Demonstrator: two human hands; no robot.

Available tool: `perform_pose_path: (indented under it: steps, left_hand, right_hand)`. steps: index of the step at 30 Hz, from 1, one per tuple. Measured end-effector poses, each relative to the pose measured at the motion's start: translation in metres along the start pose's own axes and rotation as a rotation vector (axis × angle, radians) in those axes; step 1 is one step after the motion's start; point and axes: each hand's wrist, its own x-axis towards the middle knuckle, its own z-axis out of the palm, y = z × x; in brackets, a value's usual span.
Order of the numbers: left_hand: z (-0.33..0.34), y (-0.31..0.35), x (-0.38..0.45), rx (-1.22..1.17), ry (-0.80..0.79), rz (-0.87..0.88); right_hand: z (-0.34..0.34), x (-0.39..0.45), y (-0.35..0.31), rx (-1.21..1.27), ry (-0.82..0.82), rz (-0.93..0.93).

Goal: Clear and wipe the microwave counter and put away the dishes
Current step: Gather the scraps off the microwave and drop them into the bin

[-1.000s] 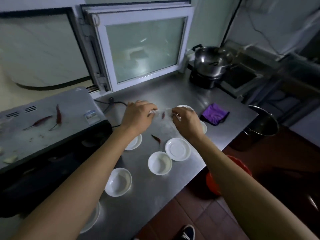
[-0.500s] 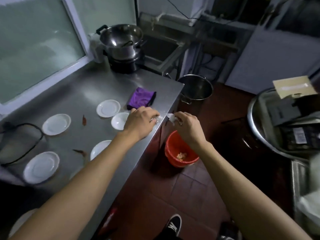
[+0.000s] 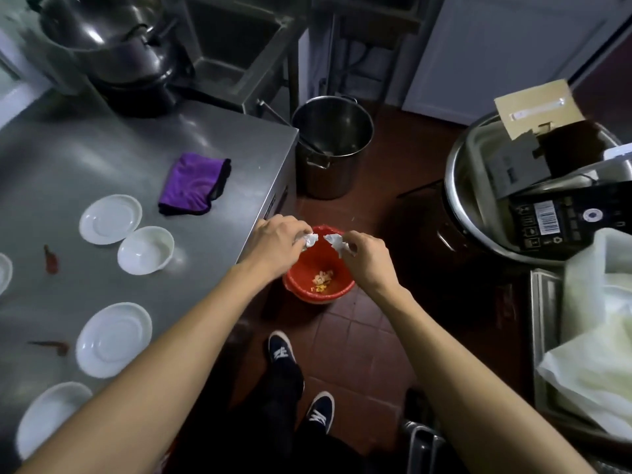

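Both my hands hover over a red bucket [image 3: 337,289] on the floor beside the steel counter [image 3: 102,159]. My left hand [image 3: 278,242] pinches one crumpled end of a thin clear wrapper [image 3: 310,239]. My right hand [image 3: 364,256] pinches the other crumpled end [image 3: 336,243]. Yellowish food scraps [image 3: 323,279] lie in the bucket. On the counter sit several white saucers and small bowls, among them a saucer [image 3: 110,218], a bowl [image 3: 146,250] and a larger saucer [image 3: 113,338]. A purple cloth [image 3: 193,183] lies near the counter's far edge. Red chili peppers [image 3: 51,260] lie between the dishes.
A tall steel stockpot [image 3: 331,145] stands on the floor past the bucket. A lidded pot [image 3: 109,46] sits on a burner at the counter's back. At right, a big steel basin [image 3: 478,200] holds boxes, and a tray holds white plastic bags [image 3: 595,354]. My shoes [image 3: 282,350] stand on brown tiles.
I have turned right from the counter and carried the wrapper in both hands from above the dishes out over the red bucket. The microwave is out of view now.
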Motion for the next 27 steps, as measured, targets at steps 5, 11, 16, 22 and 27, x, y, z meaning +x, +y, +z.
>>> perform_pose_path:
  steps: [5, 11, 16, 22, 27]
  left_hand:
    - [0.040, -0.024, 0.052, -0.073, -0.106, -0.040]
    - [0.080, -0.059, 0.108, -0.101, -0.230, -0.082]
    - [0.125, -0.078, 0.127, -0.175, -0.327, -0.186]
    - [0.189, -0.095, 0.145, -0.179, -0.409, -0.293]
    - [0.243, -0.106, 0.163, -0.170, -0.465, -0.360]
  right_hand:
    - [0.025, 0.037, 0.029, -0.024, -0.068, 0.110]
    - [0.065, 0.078, 0.057, -0.002, -0.131, 0.247]
    - [0.106, 0.095, 0.095, 0.019, -0.234, 0.367]
    - [0.158, 0.113, 0.152, 0.063, -0.337, 0.502]
    - [0.192, 0.123, 0.192, 0.066, -0.375, 0.512]
